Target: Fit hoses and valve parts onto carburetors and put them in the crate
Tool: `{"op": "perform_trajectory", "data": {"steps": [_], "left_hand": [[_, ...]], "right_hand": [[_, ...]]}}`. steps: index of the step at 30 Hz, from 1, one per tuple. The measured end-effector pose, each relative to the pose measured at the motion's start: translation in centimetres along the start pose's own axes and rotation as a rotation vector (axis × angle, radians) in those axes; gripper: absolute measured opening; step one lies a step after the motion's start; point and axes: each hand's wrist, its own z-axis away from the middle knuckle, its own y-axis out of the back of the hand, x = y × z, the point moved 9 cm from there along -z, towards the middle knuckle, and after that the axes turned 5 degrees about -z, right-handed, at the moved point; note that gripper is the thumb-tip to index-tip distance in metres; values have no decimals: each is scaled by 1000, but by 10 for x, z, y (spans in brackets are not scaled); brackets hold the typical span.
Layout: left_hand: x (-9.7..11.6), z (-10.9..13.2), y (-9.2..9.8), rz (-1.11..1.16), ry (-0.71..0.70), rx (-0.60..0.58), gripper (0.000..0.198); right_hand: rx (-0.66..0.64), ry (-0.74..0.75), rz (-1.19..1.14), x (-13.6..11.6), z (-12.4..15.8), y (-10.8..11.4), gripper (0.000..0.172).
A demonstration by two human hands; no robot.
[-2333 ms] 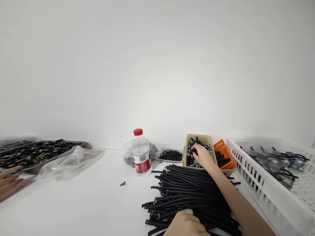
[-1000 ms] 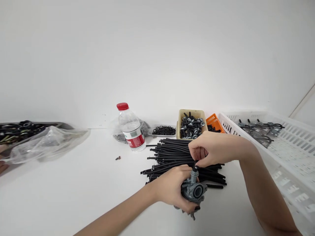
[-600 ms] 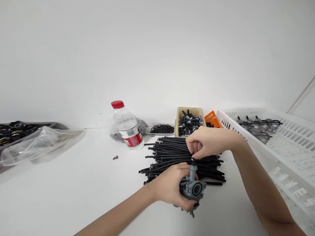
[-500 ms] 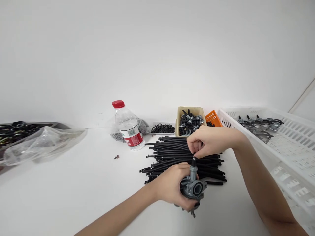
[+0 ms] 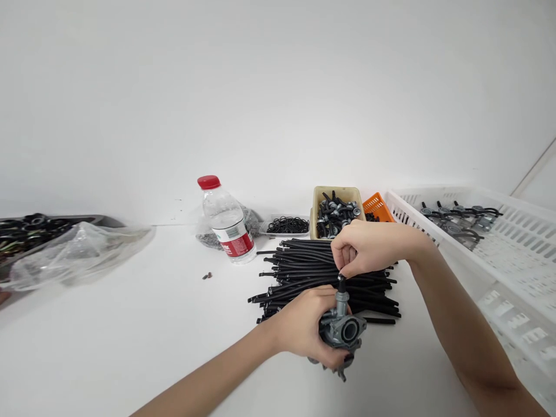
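A grey metal carburetor point(image 5: 337, 331) is in the grip of my left hand point(image 5: 304, 324), its fingers wrapped round the body from the left. The round bore faces me, and a neck with a black rubber cap point(image 5: 341, 285) points upward. Thumb and forefinger of my right hand point(image 5: 362, 249) pinch together at the tip of this cap; the other fingers are curled in. Under and behind both hands lies a pile of black rubber hoses point(image 5: 299, 263), partly covered by them.
Behind the hoses stand a cream bin point(image 5: 313, 217) of black-and-silver parts, an orange basket point(image 5: 377, 204) and a tray of black rings point(image 5: 287, 225). A red-capped bottle point(image 5: 228, 223) is left of them. White crate point(image 5: 499, 278) with carburetors at right; plastic bag point(image 5: 82, 255) at left.
Hardly anything differs. The view has shifted slightly, and the carburetor's cap leans a touch further left under my right fingertips. Both hands keep their places.
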Motion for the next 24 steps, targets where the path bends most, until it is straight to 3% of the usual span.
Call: {"op": "perform_trajectory", "data": {"steps": [8, 24], "left_hand": [[0, -1, -1, 6, -10, 2, 37], [-1, 1, -2, 36, -4, -12, 36]], "right_hand": [[57, 28, -12, 5, 4, 8, 27], [11, -21, 40, -3, 0, -2, 27]]}}
